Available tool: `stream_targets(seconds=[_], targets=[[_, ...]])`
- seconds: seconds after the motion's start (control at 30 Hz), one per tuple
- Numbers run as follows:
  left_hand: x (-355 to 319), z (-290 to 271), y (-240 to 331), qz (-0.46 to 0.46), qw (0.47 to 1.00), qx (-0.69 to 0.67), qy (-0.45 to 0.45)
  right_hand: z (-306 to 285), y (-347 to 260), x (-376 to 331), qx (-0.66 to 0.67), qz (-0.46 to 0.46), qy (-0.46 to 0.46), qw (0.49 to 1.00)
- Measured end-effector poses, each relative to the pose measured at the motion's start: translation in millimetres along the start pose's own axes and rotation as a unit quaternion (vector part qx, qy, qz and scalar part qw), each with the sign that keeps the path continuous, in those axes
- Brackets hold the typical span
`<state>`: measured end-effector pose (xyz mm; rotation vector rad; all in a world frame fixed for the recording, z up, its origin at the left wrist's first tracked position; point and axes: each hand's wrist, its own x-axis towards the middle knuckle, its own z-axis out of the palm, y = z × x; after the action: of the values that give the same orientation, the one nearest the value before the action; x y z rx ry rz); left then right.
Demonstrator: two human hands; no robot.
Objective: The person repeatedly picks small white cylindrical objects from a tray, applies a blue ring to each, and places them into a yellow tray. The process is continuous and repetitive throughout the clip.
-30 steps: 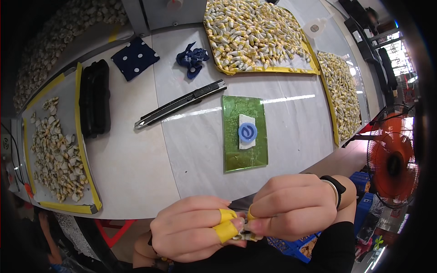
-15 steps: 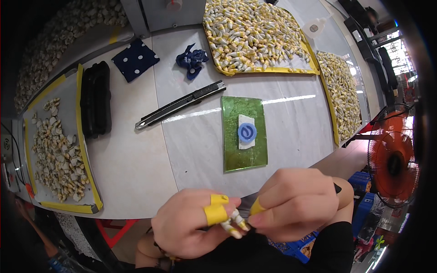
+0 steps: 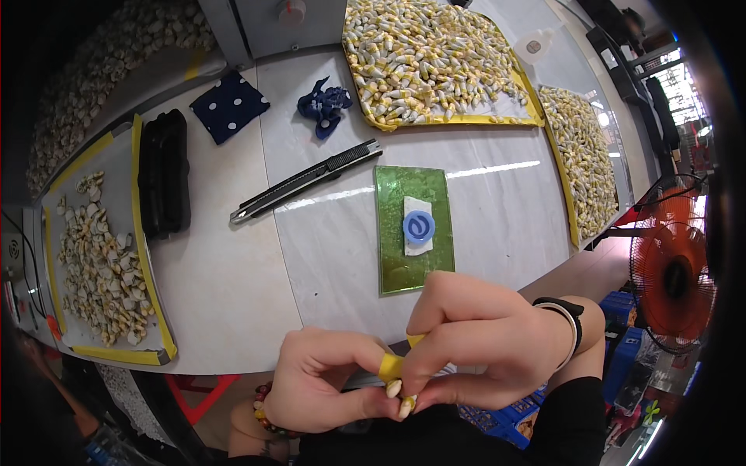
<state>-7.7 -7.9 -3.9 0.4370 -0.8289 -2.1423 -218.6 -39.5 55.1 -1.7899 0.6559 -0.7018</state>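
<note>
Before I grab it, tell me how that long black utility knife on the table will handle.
The utility knife looks rigid and slim, so it should lift stiffly. It lies flat on the smooth white table, so it would probably slide rather than roll. Its narrow tip end may be sharp.

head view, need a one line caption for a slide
Left hand and right hand, fingertips taped yellow, pinch a small pale piece together below a green mat on the white table.

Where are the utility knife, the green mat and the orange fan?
utility knife (image 3: 307, 179), head view, middle of its long black body.
green mat (image 3: 414, 269), head view, bare lower part.
orange fan (image 3: 673, 283), head view, centre of its grille.
</note>
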Motion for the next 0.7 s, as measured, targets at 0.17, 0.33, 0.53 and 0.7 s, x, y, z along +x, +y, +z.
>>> stream_targets(seconds=[0.17, 0.33, 0.53, 0.7], targets=[[4.2, -1.4, 1.8, -0.014, 0.998, 0.049, -0.027, -1.7, -1.4, -1.2, -0.027, -0.011, -0.008, 1.000], [-1.2, 6.2, 10.9, -0.037, 0.994, 0.098, 0.029, -1.9, -3.2, -0.5, -0.024, 0.007, -0.021, 0.999], [-55.7, 0.1, 117.3, 0.107, 0.756, 0.629, 0.148, -18.1, -7.5, -18.7, -0.099, -0.013, 0.018, 0.995], [-89.0, -58.1, 222.3, -0.196, 0.383, 0.855, 0.291, -28.0, -9.1, -48.1, -0.183, 0.026, 0.124, 0.975]])
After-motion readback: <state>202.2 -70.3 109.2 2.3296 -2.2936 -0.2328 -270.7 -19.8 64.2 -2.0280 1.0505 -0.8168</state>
